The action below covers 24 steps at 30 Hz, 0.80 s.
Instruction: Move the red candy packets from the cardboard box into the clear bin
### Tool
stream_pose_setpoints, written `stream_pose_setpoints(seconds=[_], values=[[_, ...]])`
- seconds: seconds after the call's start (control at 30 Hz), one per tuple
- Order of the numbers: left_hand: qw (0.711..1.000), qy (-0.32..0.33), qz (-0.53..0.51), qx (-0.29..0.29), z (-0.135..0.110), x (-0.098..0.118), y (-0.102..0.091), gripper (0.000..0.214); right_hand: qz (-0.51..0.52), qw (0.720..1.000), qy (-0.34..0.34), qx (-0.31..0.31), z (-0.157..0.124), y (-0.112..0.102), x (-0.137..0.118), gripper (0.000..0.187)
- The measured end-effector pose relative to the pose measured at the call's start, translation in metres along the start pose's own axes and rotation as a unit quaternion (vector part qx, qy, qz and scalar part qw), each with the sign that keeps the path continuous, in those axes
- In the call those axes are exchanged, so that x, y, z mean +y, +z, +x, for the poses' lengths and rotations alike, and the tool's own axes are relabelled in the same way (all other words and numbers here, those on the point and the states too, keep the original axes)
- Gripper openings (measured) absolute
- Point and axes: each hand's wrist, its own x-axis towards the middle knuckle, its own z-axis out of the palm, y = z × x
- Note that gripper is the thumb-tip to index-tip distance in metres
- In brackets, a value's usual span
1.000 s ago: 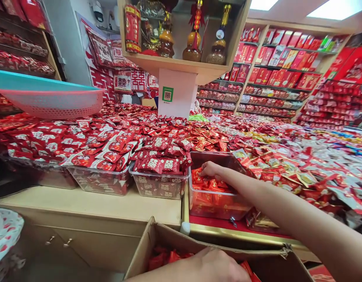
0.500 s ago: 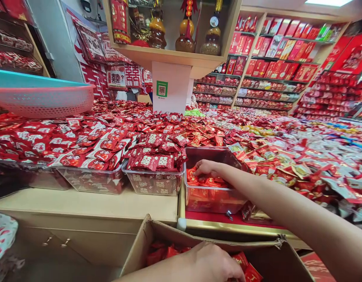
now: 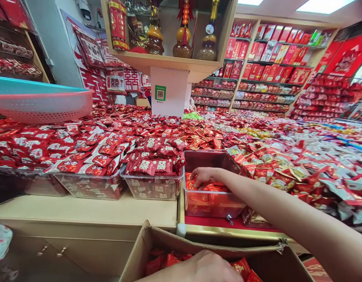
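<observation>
- While the right hand [image 3: 204, 178] reaches into the clear bin [image 3: 210, 158], its fingers curl down over the red packets [image 3: 191, 182] inside; whether they grip one, I cannot tell.
- Nearer, the left hand [image 3: 210, 268] is inside the cardboard box [image 3: 166, 239], back uppermost, with loose packets [image 3: 241, 268] on either side; its fingers are hidden, so its hold cannot be told.
- The bin stands at the near edge of the desk [image 3: 110, 211], just beyond the box, presumably so both containers fall within easy reach.
- Its packets lie below the rim, which probably explains why the right hand goes in past it.
- On the left, neighbouring tubs [image 3: 153, 188] are heaped above their rims and crowd that side.
- On the right, a loose bank of wrapped pieces [image 3: 274, 172] lies beside the bin, under and beyond the right forearm [image 3: 271, 207].
- Farther off, a white post [image 3: 173, 105] below a display case [image 3: 166, 62] likely limits reach; a pink basket [image 3: 45, 107] sits over the heaps at far left.
</observation>
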Motion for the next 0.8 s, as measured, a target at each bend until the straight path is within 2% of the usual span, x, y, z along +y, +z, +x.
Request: stream_pose_setpoints(seconds=[0.2,0.3,0.4,0.57,0.7,0.8], values=[[1.000,0.017,0.014,-0.008,0.000,-0.007,0.007,0.009,-0.062,0.998,-0.002,-0.010,0.005,-0.002,-0.003,0.012],[1.000,0.010,0.019,-0.018,0.001,-0.006,0.005,0.011,-0.085,0.996,-0.023,0.031,0.007,-0.004,-0.004,0.012],[0.999,0.004,0.022,-0.027,0.001,-0.004,0.004,0.012,-0.103,0.987,-0.051,0.108,0.009,-0.004,-0.006,0.016],[0.999,-0.012,0.038,-0.033,0.001,-0.002,0.006,0.009,-0.155,0.960,-0.071,0.222,0.015,-0.007,-0.004,0.021],[0.999,0.012,0.033,-0.030,-0.001,-0.009,0.014,0.010,-0.236,0.936,-0.094,0.244,0.021,-0.011,-0.003,0.014],[0.999,-0.004,0.021,-0.043,-0.003,-0.020,0.027,0.008,-0.313,0.906,-0.139,0.250,0.024,-0.012,-0.004,0.013]])
